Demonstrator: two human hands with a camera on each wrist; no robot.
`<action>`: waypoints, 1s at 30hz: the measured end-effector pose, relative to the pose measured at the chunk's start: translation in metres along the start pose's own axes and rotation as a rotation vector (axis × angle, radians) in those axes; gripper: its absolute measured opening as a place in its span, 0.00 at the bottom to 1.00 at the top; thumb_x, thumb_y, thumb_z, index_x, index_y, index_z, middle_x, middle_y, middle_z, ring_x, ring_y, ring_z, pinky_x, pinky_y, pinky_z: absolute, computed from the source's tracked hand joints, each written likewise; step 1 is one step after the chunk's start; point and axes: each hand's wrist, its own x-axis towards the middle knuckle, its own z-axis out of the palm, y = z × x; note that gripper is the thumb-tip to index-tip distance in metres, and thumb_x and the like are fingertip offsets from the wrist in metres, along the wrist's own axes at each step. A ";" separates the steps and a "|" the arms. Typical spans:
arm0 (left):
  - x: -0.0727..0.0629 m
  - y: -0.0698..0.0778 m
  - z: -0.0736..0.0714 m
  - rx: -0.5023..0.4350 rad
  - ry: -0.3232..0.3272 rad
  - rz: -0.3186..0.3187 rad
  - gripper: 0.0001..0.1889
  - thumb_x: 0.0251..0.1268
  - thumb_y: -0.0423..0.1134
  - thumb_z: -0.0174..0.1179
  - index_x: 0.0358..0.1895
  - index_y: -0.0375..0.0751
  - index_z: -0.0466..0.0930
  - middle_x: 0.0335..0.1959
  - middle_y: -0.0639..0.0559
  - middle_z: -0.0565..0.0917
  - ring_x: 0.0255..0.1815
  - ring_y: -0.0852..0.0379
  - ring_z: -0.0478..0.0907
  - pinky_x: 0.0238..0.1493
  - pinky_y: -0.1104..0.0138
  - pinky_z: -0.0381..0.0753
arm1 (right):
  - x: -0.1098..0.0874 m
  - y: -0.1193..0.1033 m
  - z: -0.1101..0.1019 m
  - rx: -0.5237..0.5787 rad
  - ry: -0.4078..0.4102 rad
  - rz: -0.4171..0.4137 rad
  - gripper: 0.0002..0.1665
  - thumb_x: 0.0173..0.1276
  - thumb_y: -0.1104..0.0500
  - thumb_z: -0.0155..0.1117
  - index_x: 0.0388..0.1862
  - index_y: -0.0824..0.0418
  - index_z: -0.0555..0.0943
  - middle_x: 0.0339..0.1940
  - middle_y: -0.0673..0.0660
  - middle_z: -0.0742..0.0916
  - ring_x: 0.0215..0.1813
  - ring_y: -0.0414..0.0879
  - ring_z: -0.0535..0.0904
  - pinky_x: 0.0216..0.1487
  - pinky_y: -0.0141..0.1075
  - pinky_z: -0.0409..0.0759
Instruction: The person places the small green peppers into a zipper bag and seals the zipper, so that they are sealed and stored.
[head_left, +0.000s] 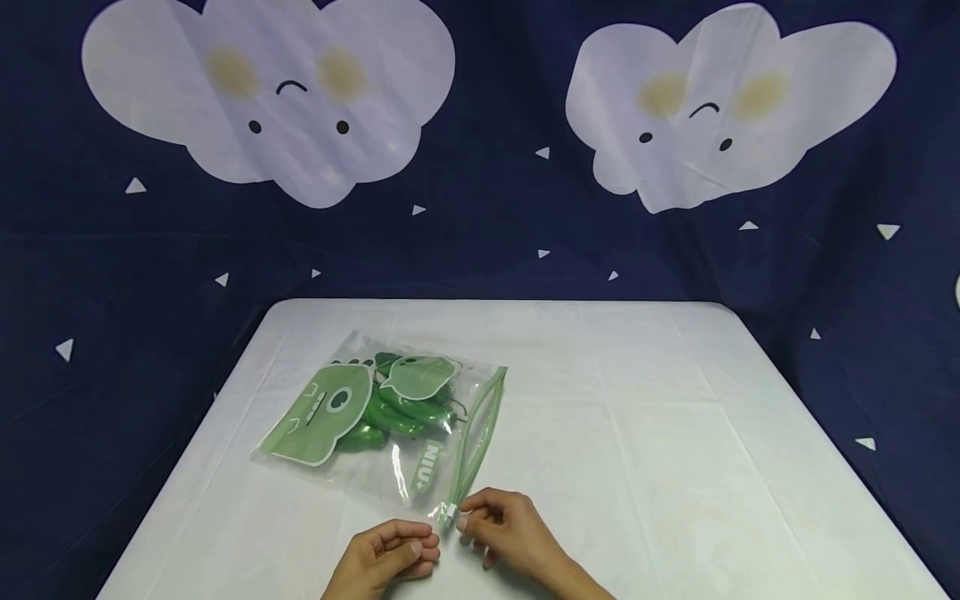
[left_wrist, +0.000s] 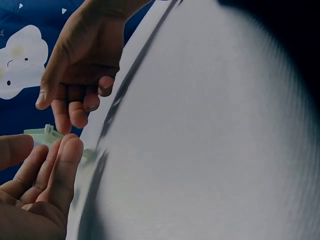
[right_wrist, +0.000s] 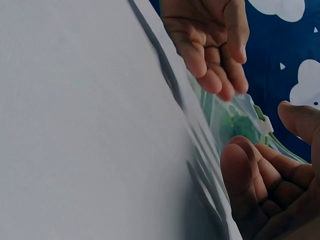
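A clear zip bag point(head_left: 442, 367) with a green cartoon print lies on the table, several green peppers point(head_left: 397, 417) inside. Its green zip strips point(head_left: 491, 408) bow apart along the right side. The white slider point(head_left: 451, 510) sits at the near corner of the zip. Just below that corner is my left hand point(head_left: 386, 557), fingers loosely bent, thumb apart from them in the left wrist view. My right hand point(head_left: 513, 533) hovers right beside the slider. In the right wrist view a gap shows between its thumb and fingers, and the slider point(right_wrist: 267, 124) stands free of both hands.
The bag lies on the left half of a white-covered table point(head_left: 637, 433). Behind the table hangs a dark blue cloth point(head_left: 495, 225) printed with white clouds and small triangles.
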 end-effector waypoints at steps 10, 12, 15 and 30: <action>0.009 -0.007 0.010 -0.148 0.061 -0.031 0.26 0.66 0.36 0.57 0.58 0.16 0.65 0.43 0.44 0.86 0.45 0.58 0.84 0.50 0.69 0.85 | 0.004 0.000 0.005 0.017 0.004 -0.036 0.12 0.65 0.56 0.63 0.40 0.65 0.82 0.27 0.66 0.86 0.17 0.37 0.75 0.12 0.37 0.81; 0.010 -0.006 0.014 -0.162 0.087 -0.032 0.26 0.66 0.36 0.57 0.58 0.17 0.65 0.42 0.45 0.86 0.44 0.58 0.84 0.50 0.70 0.85 | 0.004 -0.001 0.005 0.012 0.009 -0.046 0.12 0.64 0.55 0.64 0.38 0.64 0.82 0.26 0.65 0.86 0.16 0.36 0.74 0.12 0.35 0.81; 0.013 -0.007 0.017 -0.175 0.118 -0.028 0.24 0.66 0.36 0.57 0.56 0.18 0.66 0.40 0.48 0.86 0.43 0.59 0.84 0.49 0.70 0.85 | 0.005 -0.004 0.006 0.008 0.015 -0.065 0.12 0.64 0.54 0.64 0.35 0.63 0.82 0.24 0.65 0.85 0.14 0.34 0.73 0.11 0.32 0.79; 0.027 -0.010 0.029 -0.268 0.205 -0.018 0.08 0.66 0.36 0.56 0.42 0.33 0.76 0.29 0.54 0.86 0.36 0.62 0.85 0.43 0.72 0.87 | 0.010 0.000 0.010 0.005 0.042 -0.095 0.13 0.65 0.55 0.62 0.28 0.65 0.81 0.16 0.68 0.81 0.10 0.31 0.69 0.09 0.24 0.71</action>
